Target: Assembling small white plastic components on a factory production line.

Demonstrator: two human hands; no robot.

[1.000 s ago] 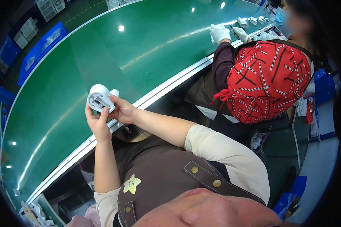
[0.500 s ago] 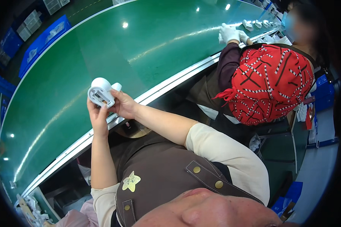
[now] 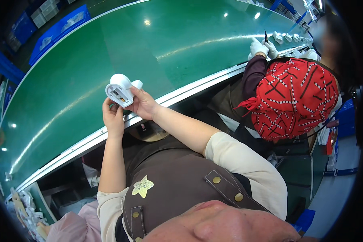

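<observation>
Over the near edge of the green table (image 3: pixel 80 105), my right hand (image 3: pixel 145 105) grips a white rounded plastic housing (image 3: pixel 120 80). Its open face is turned toward me, showing a recess with metal and yellowish parts inside, too small to name. A short white stub sticks out of its right side, beside my right thumb. Just below the housing's lower left edge is my left hand (image 3: pixel 114 117), its fingers curled and pressed together. Whatever those fingertips hold, if anything, cannot be made out.
To my right sits a co-worker in a red patterned covering (image 3: pixel 296 99), whose white-gloved hands (image 3: pixel 259 49) hold a dark pointed tool. White parts (image 3: pixel 288 37) line the table's far right. A blue bin (image 3: pixel 60 32) stands beyond the far edge. A metal rail (image 3: pixel 173 98) runs along the near edge.
My left fingers have come off the housing's left side and curled below it. My right hand still holds the housing. The dark tool now shows in the co-worker's hands. The view has shifted slightly.
</observation>
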